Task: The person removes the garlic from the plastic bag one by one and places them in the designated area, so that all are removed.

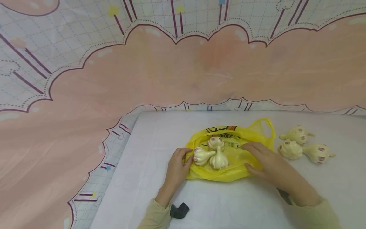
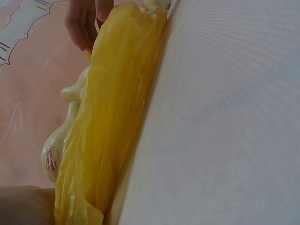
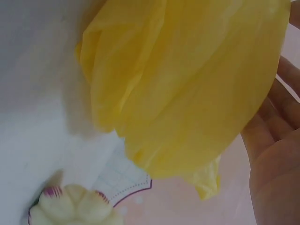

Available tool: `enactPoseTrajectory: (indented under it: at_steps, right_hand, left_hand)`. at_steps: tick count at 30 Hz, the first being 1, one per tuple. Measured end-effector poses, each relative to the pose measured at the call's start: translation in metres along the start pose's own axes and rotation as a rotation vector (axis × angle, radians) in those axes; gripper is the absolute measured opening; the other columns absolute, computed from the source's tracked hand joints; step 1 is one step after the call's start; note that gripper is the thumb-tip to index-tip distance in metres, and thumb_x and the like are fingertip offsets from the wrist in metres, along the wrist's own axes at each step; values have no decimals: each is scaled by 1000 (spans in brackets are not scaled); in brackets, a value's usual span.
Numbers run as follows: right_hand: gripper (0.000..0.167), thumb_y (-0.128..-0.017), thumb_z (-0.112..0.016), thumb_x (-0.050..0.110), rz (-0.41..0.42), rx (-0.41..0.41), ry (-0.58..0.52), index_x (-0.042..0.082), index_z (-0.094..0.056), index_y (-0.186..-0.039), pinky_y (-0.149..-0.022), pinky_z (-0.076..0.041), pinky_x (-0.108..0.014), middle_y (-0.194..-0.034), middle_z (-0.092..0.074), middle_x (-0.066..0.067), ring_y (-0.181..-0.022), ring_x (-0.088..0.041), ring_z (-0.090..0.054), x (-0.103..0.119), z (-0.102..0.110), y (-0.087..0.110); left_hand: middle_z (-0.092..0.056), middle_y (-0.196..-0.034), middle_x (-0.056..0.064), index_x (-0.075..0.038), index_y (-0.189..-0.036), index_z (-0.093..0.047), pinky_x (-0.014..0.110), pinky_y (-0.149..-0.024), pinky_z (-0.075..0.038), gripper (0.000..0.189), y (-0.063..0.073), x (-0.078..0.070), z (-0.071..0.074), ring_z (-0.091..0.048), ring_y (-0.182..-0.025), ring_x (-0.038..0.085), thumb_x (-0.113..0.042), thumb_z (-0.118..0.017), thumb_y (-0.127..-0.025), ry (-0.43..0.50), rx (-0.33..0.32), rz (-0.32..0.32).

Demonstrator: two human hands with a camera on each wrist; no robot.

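Holding the yellow bag point(image 1: 240, 173) wide at its mouth looks like the step you are on, so that garlic can go in. Three bulbs make up the garlic in the bag point(image 1: 219, 160), bunched in its left part and touching each other. Three more make up the loose garlic point(image 1: 291, 150), in a little group just past the bag's right end. I'd guess the job is about half done. The next move likely calls for your right hand to go over to that group and pick up one bulb, while your left hand holds the rim so the mouth does not flop down. The bag looks thin and floppy, so it could fold over the bulbs.

Your left hand point(image 1: 178, 167) is at the bag's left rim. Its fingers and thumb bend around the edge and seem to pinch it, right beside one bulb. Your right hand point(image 1: 268, 163) is at the other end, with its thumb well apart from its fingers. It seems to touch the bag there, but I see no tight grip, and it holds no garlic.

The bag lies on the white table point(image 1: 148, 152), not far from the back edge and well in from the left edge. The loose garlic is near the back edge too.
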State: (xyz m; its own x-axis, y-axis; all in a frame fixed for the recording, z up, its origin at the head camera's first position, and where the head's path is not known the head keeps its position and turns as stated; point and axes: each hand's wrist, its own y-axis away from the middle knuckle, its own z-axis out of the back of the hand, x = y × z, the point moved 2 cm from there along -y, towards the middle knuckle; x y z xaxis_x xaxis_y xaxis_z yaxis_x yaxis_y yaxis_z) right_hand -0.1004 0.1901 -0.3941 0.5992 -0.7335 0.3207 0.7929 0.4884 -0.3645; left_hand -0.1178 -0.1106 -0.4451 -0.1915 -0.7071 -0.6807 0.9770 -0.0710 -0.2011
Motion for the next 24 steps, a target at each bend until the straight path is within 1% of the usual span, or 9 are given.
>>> enactPoseTrajectory:
  at_steps: [5,13,20,24]
  right_hand:
    - [54,-80,-78,18,46,-16,-14,4,-59,-128,-90,-55,-49,-126,-61,-13,-112,-32,-62,3,-7,-3]
    - [54,-83,-78,21,30,54,-23,4,-57,-130,-91,-54,-46,-126,-61,-12,-113,-29,-62,11,-16,-9]
    - [54,-83,-78,24,67,47,-39,4,-58,-129,-91,-55,-42,-125,-63,-10,-110,-26,-65,17,-24,-15]
    - [53,-85,-77,25,65,67,-51,4,-57,-130,-93,-54,-42,-126,-62,-9,-111,-25,-64,21,-27,-18]
  left_hand:
    - [-63,-117,7,-7,-117,-68,38,-87,-53,23,0,0,0,-60,-100,19,-15,-68,-95,0,2,5]
    - [-63,-117,8,-7,-117,-68,38,-88,-53,23,0,1,0,-61,-100,20,-15,-68,-95,-1,1,4]
    - [-63,-116,8,-7,-116,-68,37,-86,-53,23,0,1,-1,-60,-98,19,-15,-68,-95,-7,-4,-2]
    - [-63,-116,7,-7,-116,-68,37,-86,-53,23,1,0,0,-60,-98,19,-15,-69,-94,-6,-7,-4]
